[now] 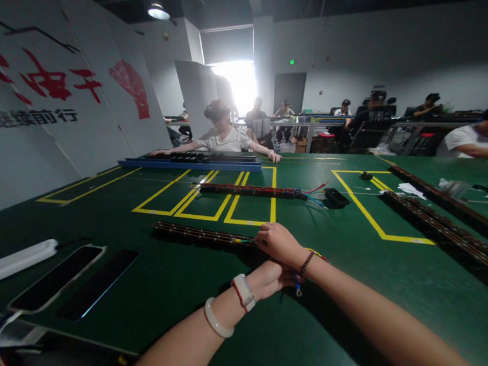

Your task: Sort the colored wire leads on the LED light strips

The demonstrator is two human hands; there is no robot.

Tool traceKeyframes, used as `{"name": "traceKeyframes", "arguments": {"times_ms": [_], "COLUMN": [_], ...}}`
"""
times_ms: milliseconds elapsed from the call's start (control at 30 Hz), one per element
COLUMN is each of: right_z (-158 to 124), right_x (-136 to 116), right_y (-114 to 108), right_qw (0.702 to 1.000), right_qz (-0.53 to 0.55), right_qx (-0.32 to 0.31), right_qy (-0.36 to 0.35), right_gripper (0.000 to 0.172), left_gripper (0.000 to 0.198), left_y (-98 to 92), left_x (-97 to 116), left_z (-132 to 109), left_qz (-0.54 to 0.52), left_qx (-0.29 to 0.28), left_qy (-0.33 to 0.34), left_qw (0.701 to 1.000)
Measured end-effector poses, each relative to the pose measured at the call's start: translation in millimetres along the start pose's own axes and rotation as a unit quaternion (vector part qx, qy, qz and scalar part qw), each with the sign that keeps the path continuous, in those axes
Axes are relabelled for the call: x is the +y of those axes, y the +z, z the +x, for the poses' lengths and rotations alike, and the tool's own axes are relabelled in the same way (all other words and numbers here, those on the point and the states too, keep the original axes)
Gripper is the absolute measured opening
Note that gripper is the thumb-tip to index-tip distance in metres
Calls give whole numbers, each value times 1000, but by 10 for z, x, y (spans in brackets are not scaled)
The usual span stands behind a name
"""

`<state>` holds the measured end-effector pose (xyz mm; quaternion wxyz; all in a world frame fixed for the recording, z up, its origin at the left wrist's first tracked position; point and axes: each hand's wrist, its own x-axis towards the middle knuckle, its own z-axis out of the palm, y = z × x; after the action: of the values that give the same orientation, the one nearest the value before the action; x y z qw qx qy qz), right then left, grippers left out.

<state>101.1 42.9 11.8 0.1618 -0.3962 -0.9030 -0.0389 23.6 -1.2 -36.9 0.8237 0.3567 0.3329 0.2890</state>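
Note:
A long dark strip (197,233) with copper-coloured lines lies on the green table, its right end hidden beneath my hands. My right hand (281,244) is closed over that end, fingertips pinched at a green wire (246,240). A ring terminal (234,239) shows on the strip near this wire. Under my right wrist, my left hand (273,279) has curled fingers, partly hidden; what they hold cannot be made out. A blue wire (297,284) with a ring terminal hangs beside the left fingers. Some yellow wire (317,254) shows behind my right wrist.
Beyond lies another strip (249,190) with red and blue wires, beside a black connector (336,198). Long strips (451,226) run along the right. Two phones (59,278) (102,283) and a white bar (16,262) lie left. Across the table, a person (226,136) sits behind a blue tray (190,164).

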Motion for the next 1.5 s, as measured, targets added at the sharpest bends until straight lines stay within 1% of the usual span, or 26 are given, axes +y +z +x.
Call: {"name": "traceKeyframes", "arguments": {"times_ms": [67,167,267,333,400,433,500,567,667,767,800,867,933,967,1033,1133,1167,1200,1267,1333,1400,1433,1500], "right_z": [-40,-153,-339,-502,-683,-772,-928,-1033,-1083,-1058,-1050,-1045,-1055,-1062,-1076,-1080,-1078,-1076,-1074,-1076,-1082,-1085,-1087], "right_x": [9,118,331,491,629,684,761,803,827,826,824,819,819,821,825,825,823,821,817,815,819,824,838], "right_y": [-35,-116,-172,-164,-119,-87,-20,38,90,104,105,109,119,126,141,152,151,150,148,153,167,175,180], "right_qw": [1000,994,983,980,982,984,988,991,994,996,996,996,995,994,993,991,991,991,991,992,991,991,988], "right_qz": [19,77,127,136,125,113,81,54,40,32,29,29,43,53,70,78,77,76,73,71,74,78,96], "right_qx": [17,64,89,86,74,68,61,52,31,20,20,25,34,39,46,49,49,49,47,46,47,49,57], "right_qy": [1,39,98,118,123,122,119,111,93,83,82,82,83,84,87,93,94,95,97,97,96,98,108], "right_gripper": [17,29,29,30,29,28,26,24,24,24,24,23,22,22,22,21,21,21,21,21,21,21,21], "left_gripper": [18,12,14,19,25,28,33,34,33,34,34,34,34,33,30,30,31,32,32,33,31,30,31], "left_y": [3,0,-19,-40,-62,-70,-77,-69,-44,-21,-14,4,20,26,26,-8,-26,-46,-81,-97,-86,-71,-30], "left_x": [-2,6,68,139,210,237,267,266,236,213,213,231,276,307,378,468,488,502,518,518,502,488,446], "left_z": [-5,-19,-51,-81,-110,-125,-154,-182,-213,-230,-236,-253,-280,-294,-319,-332,-329,-323,-309,-299,-297,-298,-303], "left_qz": [-2,20,119,220,327,382,477,547,623,691,707,723,726,724,723,732,735,735,732,732,729,723,698], "left_qx": [2,5,14,21,30,41,68,98,122,137,139,141,154,173,227,303,315,319,303,265,221,197,143], "left_qy": [4,6,10,27,39,45,68,103,145,173,182,198,217,227,241,212,196,184,184,217,267,292,332], "left_qw": [1000,1000,993,975,944,922,873,825,758,689,669,646,635,627,606,573,568,569,581,589,590,594,618]}}
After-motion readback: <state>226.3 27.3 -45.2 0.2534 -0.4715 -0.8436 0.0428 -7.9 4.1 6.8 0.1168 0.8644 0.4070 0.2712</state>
